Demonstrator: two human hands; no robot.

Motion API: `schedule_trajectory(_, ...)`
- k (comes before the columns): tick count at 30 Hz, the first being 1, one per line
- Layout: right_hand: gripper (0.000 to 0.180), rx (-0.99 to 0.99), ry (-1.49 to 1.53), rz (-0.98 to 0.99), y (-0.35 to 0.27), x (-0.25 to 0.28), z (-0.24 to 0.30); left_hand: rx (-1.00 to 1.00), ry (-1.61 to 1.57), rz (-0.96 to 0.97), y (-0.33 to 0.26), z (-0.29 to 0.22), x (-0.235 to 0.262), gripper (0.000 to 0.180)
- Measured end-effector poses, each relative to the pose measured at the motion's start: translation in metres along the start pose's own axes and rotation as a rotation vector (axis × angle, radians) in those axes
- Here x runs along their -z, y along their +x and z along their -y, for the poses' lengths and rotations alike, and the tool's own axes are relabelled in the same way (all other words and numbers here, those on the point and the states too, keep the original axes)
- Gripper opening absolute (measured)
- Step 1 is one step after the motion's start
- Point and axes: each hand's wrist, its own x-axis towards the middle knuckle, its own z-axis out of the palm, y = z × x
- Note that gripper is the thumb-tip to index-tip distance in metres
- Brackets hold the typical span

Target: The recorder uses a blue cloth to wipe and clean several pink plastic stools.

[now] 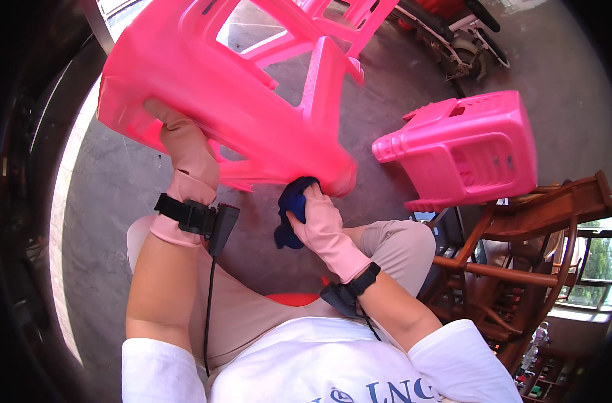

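A bright pink plastic stool (245, 134) is tipped on its side in front of me, its legs pointing to the right. My left hand (188, 151), in a pink rubber glove, grips the stool near its seat end; part of the fingers is hidden against the plastic. In my right hand (321, 228), gloved the same way, a dark blue cloth (291, 215) is bunched up. The cloth presses against the end of the stool's nearest leg. Black straps with small devices and cables circle both wrists.
Another pink stool (464, 154) lies on its side to the right. More pink stool legs (363, 27) show at the top. A two-wheeled vehicle (464, 47) stands far right, and a wooden chair (507, 269) is at my right. Something red (289, 299) shows between my legs.
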Motion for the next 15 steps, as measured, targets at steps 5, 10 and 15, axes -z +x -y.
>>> schedule_trajectory(5,0.046,-0.008,-0.018,0.102,-0.014,0.021,-0.047,-0.043,0.154,-0.082,0.017,0.012,0.006,0.083)
schedule_trajectory(10,0.059,-0.060,0.158,-0.306,-0.013,0.042,-0.061,0.129,0.048,-0.023,-0.022,-0.031,-0.009,0.083)
schedule_trajectory(15,0.059,0.264,0.021,-0.458,0.039,0.026,-0.007,-0.045,0.013,0.038,-0.016,-0.015,0.002,0.080)
